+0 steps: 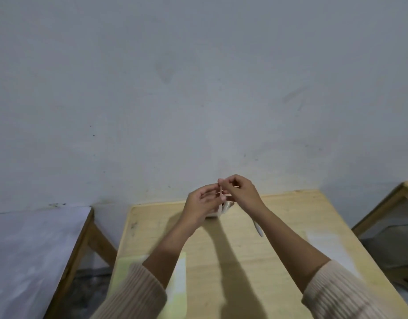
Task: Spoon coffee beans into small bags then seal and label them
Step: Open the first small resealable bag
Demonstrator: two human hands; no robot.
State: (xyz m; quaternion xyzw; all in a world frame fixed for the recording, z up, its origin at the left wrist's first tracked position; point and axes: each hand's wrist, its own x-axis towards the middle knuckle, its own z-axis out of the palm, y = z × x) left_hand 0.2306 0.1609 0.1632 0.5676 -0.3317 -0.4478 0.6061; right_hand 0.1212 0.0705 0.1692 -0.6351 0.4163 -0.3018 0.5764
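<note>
Both of my hands are raised together over the far part of the wooden table. My right hand pinches a small thin pale strip with curled fingers. My left hand holds the same strip from the left, fingertips meeting those of the right hand. The strip is blurred and I cannot tell what it is. Just below the hands, a small clear bag stands on the table, mostly hidden by them. A white spoon-like utensil lies on the table under my right forearm.
A yellow-green sheet and a white sheet lie at the near left of the table; a pale sheet lies at the right. Another table stands at the left, wooden furniture at the right. A grey wall is behind.
</note>
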